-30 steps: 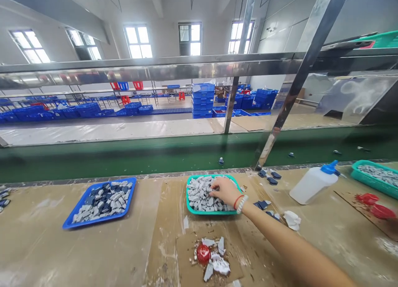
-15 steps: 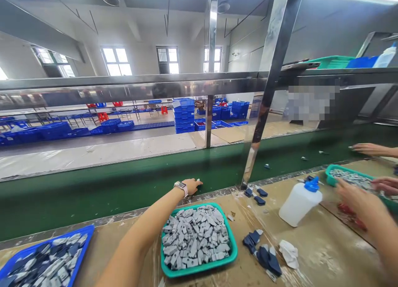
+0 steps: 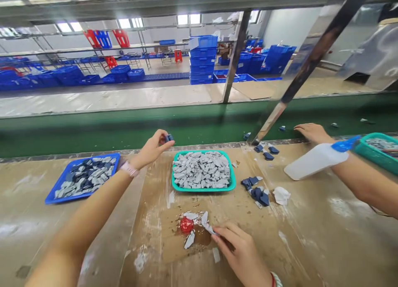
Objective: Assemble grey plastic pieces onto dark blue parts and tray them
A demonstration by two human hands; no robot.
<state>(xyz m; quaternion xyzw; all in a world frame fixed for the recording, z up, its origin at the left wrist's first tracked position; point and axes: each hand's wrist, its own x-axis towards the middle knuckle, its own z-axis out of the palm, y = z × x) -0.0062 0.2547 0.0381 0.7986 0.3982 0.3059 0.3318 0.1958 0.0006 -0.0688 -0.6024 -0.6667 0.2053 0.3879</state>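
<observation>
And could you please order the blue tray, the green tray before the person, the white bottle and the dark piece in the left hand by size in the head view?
Blue tray and green tray: too alike to rank
White bottle
Dark piece in the left hand, partly hidden
</observation>
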